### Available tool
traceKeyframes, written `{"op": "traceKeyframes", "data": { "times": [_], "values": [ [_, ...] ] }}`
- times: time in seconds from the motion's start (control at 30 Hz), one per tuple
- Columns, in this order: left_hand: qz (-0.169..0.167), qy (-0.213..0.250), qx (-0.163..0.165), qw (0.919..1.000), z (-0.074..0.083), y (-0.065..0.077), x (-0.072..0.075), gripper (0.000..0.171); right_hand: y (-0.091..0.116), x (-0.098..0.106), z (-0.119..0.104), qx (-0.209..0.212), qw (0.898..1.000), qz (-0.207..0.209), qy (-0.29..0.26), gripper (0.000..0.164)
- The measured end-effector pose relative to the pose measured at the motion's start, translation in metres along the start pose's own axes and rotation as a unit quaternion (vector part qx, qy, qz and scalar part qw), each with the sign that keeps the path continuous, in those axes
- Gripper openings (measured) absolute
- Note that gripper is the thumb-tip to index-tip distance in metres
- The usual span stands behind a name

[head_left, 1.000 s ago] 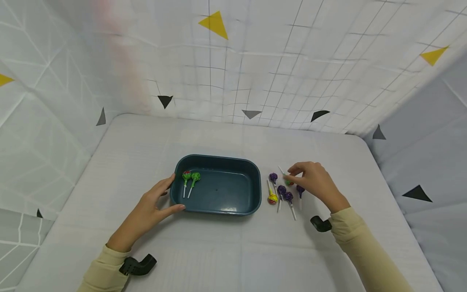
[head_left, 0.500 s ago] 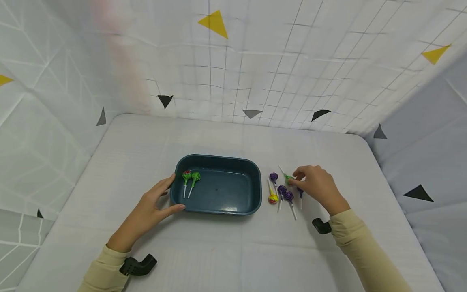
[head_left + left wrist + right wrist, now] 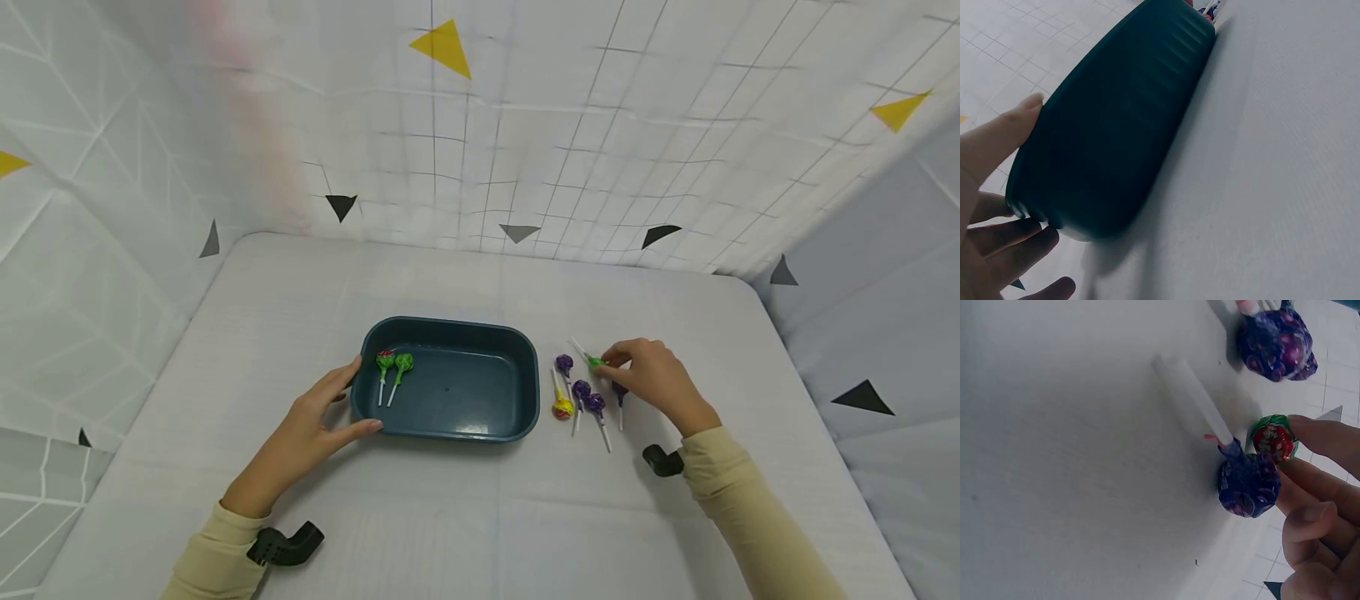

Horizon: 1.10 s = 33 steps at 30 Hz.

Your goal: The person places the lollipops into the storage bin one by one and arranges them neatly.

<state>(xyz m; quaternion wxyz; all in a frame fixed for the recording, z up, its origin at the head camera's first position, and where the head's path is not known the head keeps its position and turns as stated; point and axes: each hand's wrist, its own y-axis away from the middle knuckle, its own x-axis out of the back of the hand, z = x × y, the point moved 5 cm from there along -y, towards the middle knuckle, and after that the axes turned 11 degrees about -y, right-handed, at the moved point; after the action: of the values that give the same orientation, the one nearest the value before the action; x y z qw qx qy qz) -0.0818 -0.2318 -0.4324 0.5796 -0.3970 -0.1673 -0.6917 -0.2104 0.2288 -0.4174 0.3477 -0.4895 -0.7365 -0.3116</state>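
Observation:
My left hand [image 3: 306, 433] holds the left end of a dark teal plastic tray [image 3: 447, 437]. Its thumb lies at the front corner of the rim, and its fingers touch the end wall in the left wrist view. Two green lollipops [image 3: 403, 363] lie inside the tray at the left. Right of the tray, my right hand [image 3: 651, 379] pinches the head of a green-and-red lollipop [image 3: 1274, 439] between thumb and fingers; its white stick points away to the back left. A purple lollipop [image 3: 1249, 486] lies right beside those fingers.
Between tray and right hand, several purple lollipops [image 3: 595, 403] and a yellow one [image 3: 562, 407] lie close together on the white-covered table [image 3: 420, 517]. A white patterned curtain [image 3: 525, 108] stands behind the table, with more hangings at both sides.
My right hand has shifted slightly right around the green lollipop's head, which now shows less between the fingers. The left hand and tray stay in place.

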Motion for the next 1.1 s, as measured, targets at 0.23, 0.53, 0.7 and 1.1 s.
{"op": "traceKeyframes", "data": {
  "times": [0.23,0.53,0.7,1.1],
  "values": [
    [0.003,-0.003,-0.006,1.0000,0.000,0.000,0.000,0.097,-0.004,0.002,0.005,0.003,1.000,-0.014,-0.026,0.026],
    [-0.001,-0.002,0.007,1.0000,-0.002,0.000,-0.002,0.096,-0.011,0.001,0.006,0.007,1.000,-0.009,-0.025,0.028],
    [-0.001,-0.003,0.008,1.0000,-0.003,0.000,-0.002,0.094,-0.009,0.003,0.003,0.003,1.000,0.025,-0.015,0.029],
    [-0.003,-0.006,0.007,1.0000,0.000,-0.001,-0.001,0.094,-0.010,-0.003,-0.002,-0.077,0.993,0.085,-0.001,0.042]
  ]
}}
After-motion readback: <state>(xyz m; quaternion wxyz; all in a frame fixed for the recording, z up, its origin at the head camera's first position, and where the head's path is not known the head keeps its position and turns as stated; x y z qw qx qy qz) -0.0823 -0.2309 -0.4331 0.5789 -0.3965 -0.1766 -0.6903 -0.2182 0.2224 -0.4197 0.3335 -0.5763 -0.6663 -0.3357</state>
